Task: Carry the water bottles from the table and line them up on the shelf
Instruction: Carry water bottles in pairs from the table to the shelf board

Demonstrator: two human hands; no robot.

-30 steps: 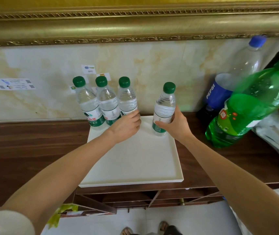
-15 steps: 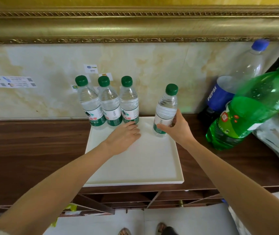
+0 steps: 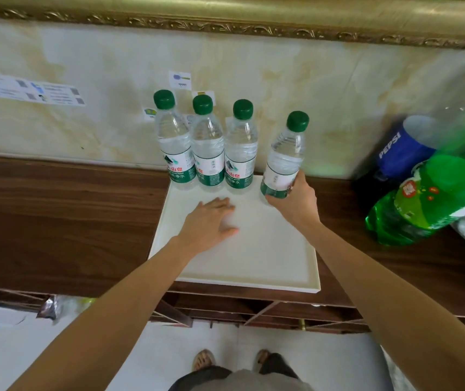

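While the right hand (image 3: 293, 203) grips the fourth water bottle (image 3: 283, 159) low at its label, right of three others on the white tray (image 3: 254, 258), the left hand (image 3: 211, 221) rests flat (likely heavy, slick plastic).

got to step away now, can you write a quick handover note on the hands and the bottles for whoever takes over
Left hand: open, flat on the white tray.
Right hand: grips the base of the fourth clear green-capped water bottle, tilted, apart from the others.
Three matching water bottles stand side by side at the tray's back edge.
Done: three lined up. Left: set the fourth upright beside them.
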